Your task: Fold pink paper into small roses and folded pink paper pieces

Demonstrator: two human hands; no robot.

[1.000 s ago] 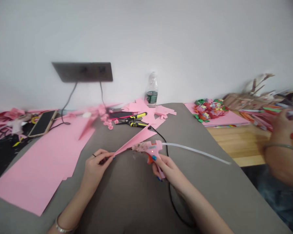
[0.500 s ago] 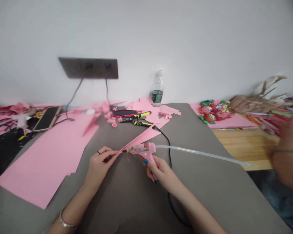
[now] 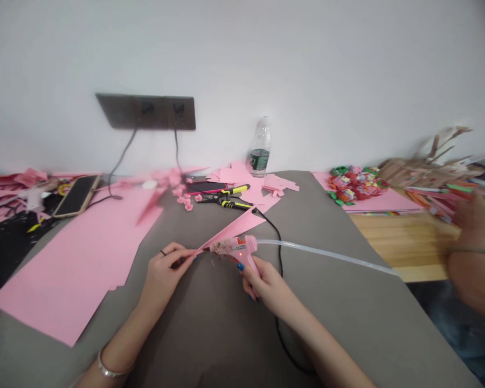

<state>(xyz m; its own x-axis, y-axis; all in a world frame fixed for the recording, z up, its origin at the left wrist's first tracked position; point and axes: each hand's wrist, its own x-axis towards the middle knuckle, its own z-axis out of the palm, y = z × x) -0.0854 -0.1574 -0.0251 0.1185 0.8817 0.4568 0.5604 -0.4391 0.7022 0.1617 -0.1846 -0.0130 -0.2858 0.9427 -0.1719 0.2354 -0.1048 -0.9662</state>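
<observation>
"Pinching what, exactly, is the left hand (image 3: 161, 277)?"

"One end of a folded pink paper (image 3: 231, 229), just below the centre of the frame. Its fingertips are closed together on that end, and the paper slants up to the right from there."

"And the right hand (image 3: 267, 283)?"

"Wrapped around the handle of a pink glue gun (image 3: 240, 248), a little right of the pinch. A small light glows on the gun's side. Its nozzle points left, close by the left fingertips; whether it touches the paper, I can't tell."

"That pale rod?"

"A clear glue stick (image 3: 327, 252), running from the back of the gun toward the right. A black cord (image 3: 282, 334) crosses its line and bends toward the bottom of the frame."

"What else lies on the grey table (image 3: 347, 318)?"

"Large pink sheets (image 3: 73, 264) at left, with a phone (image 3: 77, 195) by their upper end. Above the centre there's a tool with black-and-yellow handles (image 3: 236, 205), and behind it a bottle (image 3: 260, 156) among pink scraps (image 3: 236, 173)."

"Farther over?"

"A cluster of red and green flowers (image 3: 359, 186), right of centre, and another person's hand (image 3: 475, 218), blurred, near the right edge."
</observation>
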